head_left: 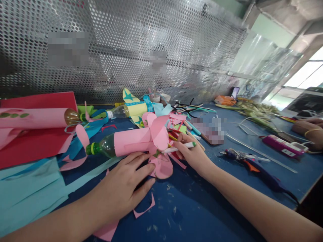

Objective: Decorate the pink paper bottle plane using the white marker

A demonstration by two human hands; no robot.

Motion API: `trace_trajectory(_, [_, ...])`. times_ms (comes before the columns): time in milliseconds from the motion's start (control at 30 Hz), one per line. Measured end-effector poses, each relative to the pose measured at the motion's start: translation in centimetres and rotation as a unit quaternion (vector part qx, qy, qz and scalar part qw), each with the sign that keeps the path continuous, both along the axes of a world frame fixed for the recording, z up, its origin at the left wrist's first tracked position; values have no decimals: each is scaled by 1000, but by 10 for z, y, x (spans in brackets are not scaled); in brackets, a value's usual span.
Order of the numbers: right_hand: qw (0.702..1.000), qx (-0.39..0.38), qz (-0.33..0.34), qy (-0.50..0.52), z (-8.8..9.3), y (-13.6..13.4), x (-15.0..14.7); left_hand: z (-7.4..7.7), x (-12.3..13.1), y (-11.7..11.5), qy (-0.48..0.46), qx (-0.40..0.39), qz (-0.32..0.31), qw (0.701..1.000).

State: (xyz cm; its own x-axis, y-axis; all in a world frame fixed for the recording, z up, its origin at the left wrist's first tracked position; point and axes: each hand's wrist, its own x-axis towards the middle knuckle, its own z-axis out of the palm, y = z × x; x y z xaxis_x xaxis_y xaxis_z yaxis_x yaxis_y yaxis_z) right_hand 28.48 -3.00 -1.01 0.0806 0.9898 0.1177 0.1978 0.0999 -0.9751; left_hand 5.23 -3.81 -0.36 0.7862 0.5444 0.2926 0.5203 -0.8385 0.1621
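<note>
A plastic bottle wrapped in pink paper (132, 140) lies on its side, its green neck and cap pointing left and pink paper fins at its right end. On the lower fin (164, 167) is a star outline with a part coloured green. My left hand (130, 174) lies with fingers stretched out, fingertips touching the bottle's paper and that fin. My right hand (188, 151) grips a white marker pen (181, 147) with a green end. The pen's tip is at the star on the fin.
Another pink-wrapped bottle (37, 117) lies on red sheets at left; a yellow-wrapped bottle (136, 109) lies behind. Teal paper (27, 195) covers the left front. At right are a glue gun (259, 171), a purple power strip (282, 146) and another person's hand (309, 129). Perforated metal stands behind.
</note>
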Motion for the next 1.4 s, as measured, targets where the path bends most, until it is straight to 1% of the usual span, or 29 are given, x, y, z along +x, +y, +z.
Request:
trace_trajectory(467, [998,16,-28,-60,4,-1,2,2,1,0,6,-4,0,1000])
trace_trajectory(633, [997,12,-27,-71,5,-1,2,2,0,-1,16,2,-7,1000])
trace_trajectory(900, [995,19,-25,-95,6,-2,2,-1,1,0,4,6,-4,1000])
trace_trajectory(1100, [997,10,-19,-70,4,-2,2,-1,0,0,1,3,-2,1000])
trace_trajectory(1400, [998,12,-22,-60,3,0,2,1,1,1,15,4,-8,1000])
